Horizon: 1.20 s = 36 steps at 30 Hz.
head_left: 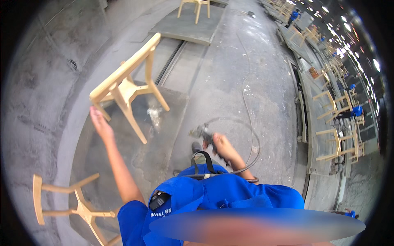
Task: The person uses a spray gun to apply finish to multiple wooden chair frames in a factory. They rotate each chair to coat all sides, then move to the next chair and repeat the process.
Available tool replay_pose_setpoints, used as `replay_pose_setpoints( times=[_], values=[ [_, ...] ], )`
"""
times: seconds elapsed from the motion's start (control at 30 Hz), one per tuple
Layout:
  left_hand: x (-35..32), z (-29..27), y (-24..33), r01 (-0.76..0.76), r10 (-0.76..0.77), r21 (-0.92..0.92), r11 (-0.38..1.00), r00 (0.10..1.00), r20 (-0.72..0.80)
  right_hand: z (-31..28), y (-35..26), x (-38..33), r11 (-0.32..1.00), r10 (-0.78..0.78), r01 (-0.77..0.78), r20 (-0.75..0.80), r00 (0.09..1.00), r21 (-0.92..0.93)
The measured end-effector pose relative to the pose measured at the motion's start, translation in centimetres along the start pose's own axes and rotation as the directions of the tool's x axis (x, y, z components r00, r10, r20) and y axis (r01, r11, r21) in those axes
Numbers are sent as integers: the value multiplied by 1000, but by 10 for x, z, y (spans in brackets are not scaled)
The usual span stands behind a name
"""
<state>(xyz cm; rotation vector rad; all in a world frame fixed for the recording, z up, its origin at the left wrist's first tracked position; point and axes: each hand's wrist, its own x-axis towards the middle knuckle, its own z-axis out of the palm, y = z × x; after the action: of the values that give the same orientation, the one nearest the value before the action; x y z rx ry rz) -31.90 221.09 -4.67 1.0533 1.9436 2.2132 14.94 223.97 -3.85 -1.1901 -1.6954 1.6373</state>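
A pale wooden chair frame stands tilted in view on a grey slab at my left. My left hand is stretched out, its fingertips at the lower left end of the chair's back rail, touching or very close to it. In front of my body, my right hand is wrapped round the dark handle of what looks like a spray gun. Its metallic head points left toward the slab and is blurred. A dark hose loops from the gun round behind my right forearm.
Another wooden chair frame is at the lower left. A further chair stands on a slab ahead. A thin cable runs along the concrete floor. On the right, several chairs line a raised track, with people in blue nearby.
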Motion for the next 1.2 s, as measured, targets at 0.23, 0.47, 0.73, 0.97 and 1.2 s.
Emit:
replay_pose_setpoints(
  times=[0.23,0.47,0.73,0.97,1.2],
  values=[
    [57,9,7,128,-125,-154,980,992,29,-32,33,-10,992,98,-104,80,992,71],
    [-48,20,67,-33,21,281,959,999,44,-65,9,40,974,102,-92,-38,994,205],
    [-135,98,106,-622,509,357,697,780,363,-92,7,90,985,79,-59,-118,990,161],
    [-104,209,77,-812,754,386,438,566,335,-112,-7,123,962,-45,98,-208,977,254],
    [-1,303,38,-743,757,500,446,611,231,-170,-56,145,931,-352,366,-239,905,14]
  ],
)
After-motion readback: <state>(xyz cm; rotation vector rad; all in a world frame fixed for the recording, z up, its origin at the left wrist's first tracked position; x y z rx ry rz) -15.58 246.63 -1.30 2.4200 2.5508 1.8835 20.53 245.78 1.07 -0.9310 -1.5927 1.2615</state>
